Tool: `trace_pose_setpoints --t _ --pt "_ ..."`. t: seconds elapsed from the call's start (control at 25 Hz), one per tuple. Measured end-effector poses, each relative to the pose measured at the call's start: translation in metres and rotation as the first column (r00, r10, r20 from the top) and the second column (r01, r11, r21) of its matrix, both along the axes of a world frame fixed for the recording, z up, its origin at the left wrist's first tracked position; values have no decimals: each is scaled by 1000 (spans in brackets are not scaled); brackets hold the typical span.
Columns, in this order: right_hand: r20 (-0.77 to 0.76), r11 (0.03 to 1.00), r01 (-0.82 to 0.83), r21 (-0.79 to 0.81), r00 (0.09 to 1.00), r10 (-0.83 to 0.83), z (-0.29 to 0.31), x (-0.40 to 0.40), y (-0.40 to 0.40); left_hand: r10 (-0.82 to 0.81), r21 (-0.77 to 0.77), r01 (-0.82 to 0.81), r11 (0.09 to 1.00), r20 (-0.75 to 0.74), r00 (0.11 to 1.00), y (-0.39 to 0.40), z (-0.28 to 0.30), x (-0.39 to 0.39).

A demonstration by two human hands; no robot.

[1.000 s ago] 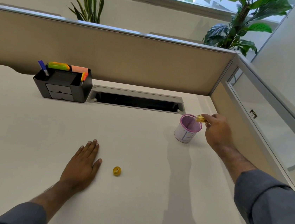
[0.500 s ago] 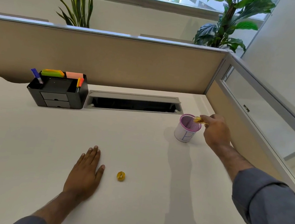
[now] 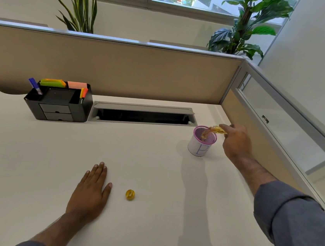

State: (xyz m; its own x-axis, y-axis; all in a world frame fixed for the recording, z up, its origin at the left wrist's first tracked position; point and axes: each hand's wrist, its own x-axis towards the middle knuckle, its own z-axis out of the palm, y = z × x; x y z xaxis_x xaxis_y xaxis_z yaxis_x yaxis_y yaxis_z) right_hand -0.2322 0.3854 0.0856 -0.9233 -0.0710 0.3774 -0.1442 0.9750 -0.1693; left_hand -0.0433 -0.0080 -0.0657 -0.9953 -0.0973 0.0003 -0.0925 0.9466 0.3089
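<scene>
Yellow wrapper [image 3: 219,130] is hanging at cup [image 3: 200,149] rim, right hand [image 3: 236,143] pinching it, left hand [image 3: 88,193] lying flat; off-centre release is probably risking a miss.

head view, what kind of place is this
Most likely an office cubicle: tan partition panels fence a white desk, a cable slot is cut into its back edge, and a black desk organiser holds pens and sticky notes.

Office cubicle: desk [image 3: 32,158] w/ partition [image 3: 111,66], black organizer [image 3: 58,105], cable tray [image 3: 142,114].
</scene>
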Motion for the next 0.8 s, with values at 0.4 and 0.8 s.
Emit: trace_pose_setpoints --t 0.4,0.8 --pt "-3 999 2 -33 1000 -2 -2 -4 3 6 10 -6 1000 -8 1000 -1 -3 -1" --pt "-21 1000 14 -27 1000 -15 -4 -9 2 7 7 -7 1000 0 1000 -2 -5 -1"
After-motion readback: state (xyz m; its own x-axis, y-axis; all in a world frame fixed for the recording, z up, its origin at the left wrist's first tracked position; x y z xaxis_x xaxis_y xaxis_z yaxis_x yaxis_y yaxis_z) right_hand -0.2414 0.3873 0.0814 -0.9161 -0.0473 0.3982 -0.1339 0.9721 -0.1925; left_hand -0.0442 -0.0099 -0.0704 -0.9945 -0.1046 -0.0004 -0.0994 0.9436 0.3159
